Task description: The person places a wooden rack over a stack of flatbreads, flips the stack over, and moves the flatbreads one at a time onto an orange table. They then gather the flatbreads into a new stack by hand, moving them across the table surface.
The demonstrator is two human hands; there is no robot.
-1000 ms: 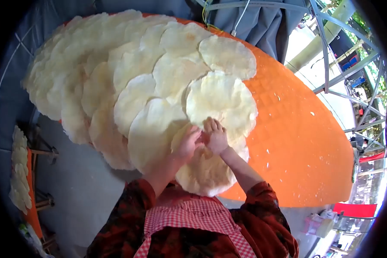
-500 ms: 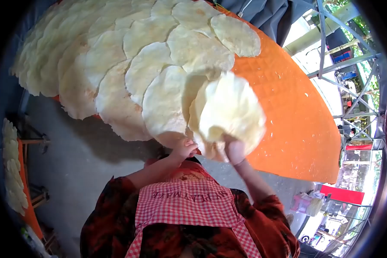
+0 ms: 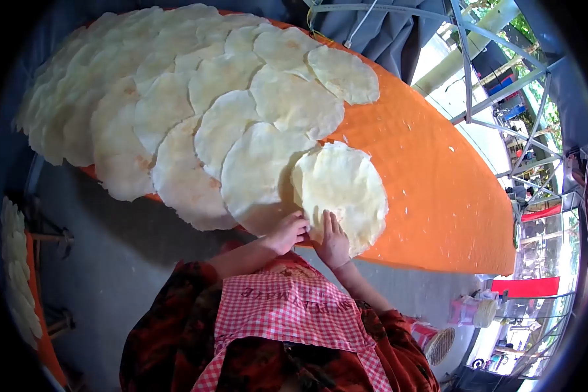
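A round pale sheet point(image 3: 342, 186) lies at the near edge of the orange surface point(image 3: 438, 189), apparently on top of another one whose rim shows at its left. My right hand point(image 3: 333, 243) rests on its lower edge with the fingers stretched out. Close to its lower left edge is my left hand point(image 3: 290, 232), fingers bent together; what they pinch, if anything, is too small to make out. Many overlapping pale sheets point(image 3: 261, 166) cover the left and far parts of the orange surface.
At the far left stands another orange surface point(image 3: 39, 307) with pale sheets on a wooden frame. Metal bars point(image 3: 467, 65) rise at the right. A round basket-like object point(image 3: 441, 346) and a pink bag point(image 3: 462, 310) sit at the lower right.
The top sheet, lifted and blurred before, now lies flat. My right hand has moved left and opened onto it. The view has shifted slightly.
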